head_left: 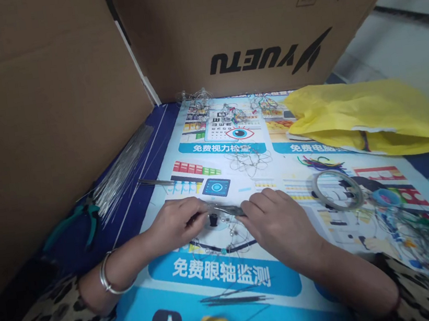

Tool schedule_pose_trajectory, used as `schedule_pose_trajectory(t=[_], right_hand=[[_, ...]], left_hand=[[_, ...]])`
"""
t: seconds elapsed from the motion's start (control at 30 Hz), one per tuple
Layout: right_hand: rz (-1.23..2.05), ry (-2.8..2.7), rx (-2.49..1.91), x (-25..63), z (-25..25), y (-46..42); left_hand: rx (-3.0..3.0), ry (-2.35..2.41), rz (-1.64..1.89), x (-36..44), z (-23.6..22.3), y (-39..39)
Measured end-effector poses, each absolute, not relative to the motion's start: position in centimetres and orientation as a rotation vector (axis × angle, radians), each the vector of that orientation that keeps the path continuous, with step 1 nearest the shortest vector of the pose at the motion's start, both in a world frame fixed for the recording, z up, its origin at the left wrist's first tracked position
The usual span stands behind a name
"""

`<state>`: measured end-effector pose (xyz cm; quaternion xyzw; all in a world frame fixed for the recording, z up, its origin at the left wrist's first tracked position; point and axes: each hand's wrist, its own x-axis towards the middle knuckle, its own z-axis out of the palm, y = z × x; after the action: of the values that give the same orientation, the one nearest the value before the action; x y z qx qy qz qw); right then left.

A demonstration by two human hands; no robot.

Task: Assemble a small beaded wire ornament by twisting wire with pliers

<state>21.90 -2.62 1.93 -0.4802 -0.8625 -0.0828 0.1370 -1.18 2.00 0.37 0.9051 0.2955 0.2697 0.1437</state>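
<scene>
Closed in a pinch, my left hand grips the edge of a beaded wire loop piece, a ring of thin wire loops with small clear beads. My right hand is wrapped round a slim grey metal tool that looks like tweezers. The tool's tip reaches to my left fingertips; the exact contact there is too small to make out. The looped piece hangs below both hands, over the printed sheet. Cut dark wires lie nearer to me.
At left are teal-handled pliers and a bundle of straight wires. Several wire loop pieces lie farther back. Right are a tape roll, a yellow bag and tangled wires. Cardboard walls stand behind and left.
</scene>
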Motion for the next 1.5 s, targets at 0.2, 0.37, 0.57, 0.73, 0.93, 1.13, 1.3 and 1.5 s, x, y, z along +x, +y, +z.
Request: schedule_pose_trajectory(t=[0.2,0.37,0.57,0.73,0.93,1.13,1.3,1.5], right_hand=[[-0.197,-2.532,-1.353,21.7,2.0,-2.7],[-0.195,-2.541,-1.348,21.4,1.7,-2.8],[-0.208,-2.557,-1.315,21.1,1.2,-3.0],[-0.099,-2.559,-1.333,22.2,2.4,-2.2],[-0.052,-2.632,-1.446,24.7,4.6,-1.1],[-0.106,-2.708,-1.489,24.2,4.0,-1.4],[-0.184,-2.669,-1.576,23.5,3.6,-1.6],[-0.291,-2.701,-1.538,22.4,3.1,-1.7]], left_hand=[[2.620,0.818,0.778,-1.1,0.4,2.0],[2.664,0.808,0.762,-1.0,0.4,2.1],[2.725,0.806,0.701,-0.9,0.4,2.0],[2.709,0.724,0.730,-1.3,0.7,2.3],[2.682,0.645,0.744,-1.8,1.1,3.0],[2.682,0.621,0.754,-2.0,1.3,3.3],[2.690,0.636,0.809,-2.1,1.3,3.3],[2.668,0.622,0.856,-2.0,1.2,3.2]])
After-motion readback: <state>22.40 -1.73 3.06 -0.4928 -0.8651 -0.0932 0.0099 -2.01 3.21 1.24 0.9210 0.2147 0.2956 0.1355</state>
